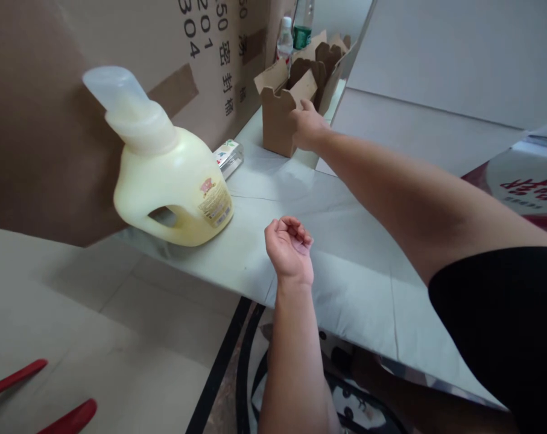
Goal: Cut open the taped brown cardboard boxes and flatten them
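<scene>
Right hand [307, 125] reaches the open cardboard box [277, 117]
It touches the box edge, grip unclear; left hand [287, 246] is curled shut, nothing visible in it, near the yellow detergent jug [173, 181]

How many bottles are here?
3: a big yellow jug on the table, and a clear bottle and a green bottle behind the open cardboard box. Others may be hidden.

A small brown cardboard box [277, 117] stands upright at the worktop's [345, 241] far end, its notched top flaps open.
</scene>
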The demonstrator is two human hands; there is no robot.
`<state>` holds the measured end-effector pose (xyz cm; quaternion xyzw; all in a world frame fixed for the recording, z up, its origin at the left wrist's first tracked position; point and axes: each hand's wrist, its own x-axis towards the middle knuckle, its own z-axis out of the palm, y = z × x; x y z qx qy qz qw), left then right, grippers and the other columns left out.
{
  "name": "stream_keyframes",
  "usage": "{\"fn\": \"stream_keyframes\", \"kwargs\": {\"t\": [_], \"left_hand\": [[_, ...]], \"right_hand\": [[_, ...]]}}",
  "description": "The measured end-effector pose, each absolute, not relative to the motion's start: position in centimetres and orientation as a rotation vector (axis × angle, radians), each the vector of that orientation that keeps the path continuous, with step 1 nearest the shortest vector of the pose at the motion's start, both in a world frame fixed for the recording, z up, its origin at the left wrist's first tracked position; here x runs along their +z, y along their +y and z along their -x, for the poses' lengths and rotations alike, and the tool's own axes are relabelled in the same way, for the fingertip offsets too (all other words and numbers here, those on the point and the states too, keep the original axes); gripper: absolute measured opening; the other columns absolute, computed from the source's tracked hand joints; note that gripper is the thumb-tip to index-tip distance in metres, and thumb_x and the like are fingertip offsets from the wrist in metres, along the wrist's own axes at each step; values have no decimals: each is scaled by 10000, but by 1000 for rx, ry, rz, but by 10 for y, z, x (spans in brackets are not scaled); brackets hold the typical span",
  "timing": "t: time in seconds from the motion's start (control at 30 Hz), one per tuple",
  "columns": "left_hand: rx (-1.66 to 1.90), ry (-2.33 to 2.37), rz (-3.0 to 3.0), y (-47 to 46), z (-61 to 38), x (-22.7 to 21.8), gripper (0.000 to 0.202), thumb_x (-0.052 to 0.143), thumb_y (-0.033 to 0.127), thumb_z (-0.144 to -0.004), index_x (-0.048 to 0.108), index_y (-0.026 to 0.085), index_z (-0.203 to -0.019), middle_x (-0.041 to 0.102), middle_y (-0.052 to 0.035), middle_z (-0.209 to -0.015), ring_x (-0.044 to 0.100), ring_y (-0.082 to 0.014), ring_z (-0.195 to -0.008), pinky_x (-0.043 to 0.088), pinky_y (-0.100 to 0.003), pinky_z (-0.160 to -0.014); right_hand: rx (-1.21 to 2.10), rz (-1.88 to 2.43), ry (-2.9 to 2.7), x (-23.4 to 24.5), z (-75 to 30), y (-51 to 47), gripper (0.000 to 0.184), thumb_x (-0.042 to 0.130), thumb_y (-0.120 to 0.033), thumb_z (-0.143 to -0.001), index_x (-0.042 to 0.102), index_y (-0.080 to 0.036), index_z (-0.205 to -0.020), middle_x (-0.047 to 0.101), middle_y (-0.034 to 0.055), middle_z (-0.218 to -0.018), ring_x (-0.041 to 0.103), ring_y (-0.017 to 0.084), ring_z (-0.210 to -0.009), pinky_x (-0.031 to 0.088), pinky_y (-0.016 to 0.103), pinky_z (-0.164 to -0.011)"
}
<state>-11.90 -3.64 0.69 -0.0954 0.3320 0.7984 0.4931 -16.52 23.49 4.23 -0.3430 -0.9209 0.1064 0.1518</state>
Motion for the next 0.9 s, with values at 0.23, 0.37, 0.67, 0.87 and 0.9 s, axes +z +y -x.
{"fn": "stream_keyframes", "kwargs": {"t": [0.23, 0.37, 0.67, 0.87, 0.9], "left_hand": [[1930, 812, 228, -33, 123, 7, 351, 396, 403, -873, 530, 187, -631, 416, 4, -558, 398, -99, -469, 325, -242, -522], [1946, 840, 220, -36, 120, 7, 331, 401, 400, -861, 525, 189, -638, 409, 7, -567, 394, -99, -473, 321, -235, -513], [2374, 1337, 172, -48, 134, -15, 189, 428, 411, -867, 468, 239, -799, 533, -3, -859, 618, -159, -936, 426, -280, -849], [2268, 1121, -159, -39, 111, -4, 253, 453, 417, -899, 640, 251, -938, 690, -47, -1087, 638, -195, -1120, 450, -298, -947], [2200, 1034, -238, -36, 102, -2, 274, 468, 436, -903, 658, 246, -954, 702, -58, -1055, 660, -206, -1070, 472, -308, -927]], "right_hand": [[208, 1113, -2628, 52, 180, 199, 315, 600, -113, -921, 610, -137, -1235, 438, 60, -1583, 606, 344, -1311, 496, 568, -1141], [232, 980, -2631, 56, 159, 171, 388, 454, -85, -935, 587, -109, -1299, 478, 51, -1588, 568, 320, -1352, 462, 550, -1172], [403, 921, -2445, 72, -36, 43, 292, 495, -311, -904, 765, -386, -822, 775, 17, -1099, 745, 287, -1052, 604, 543, -984], [372, 1068, -2135, 50, -191, -33, 257, 627, -446, -841, 716, -684, -883, 791, 30, -867, 753, 313, -648, 646, 504, -533], [351, 1145, -2090, 43, -206, -42, 218, 630, -493, -821, 714, -692, -845, 787, 42, -843, 749, 337, -642, 644, 525, -539]]}}
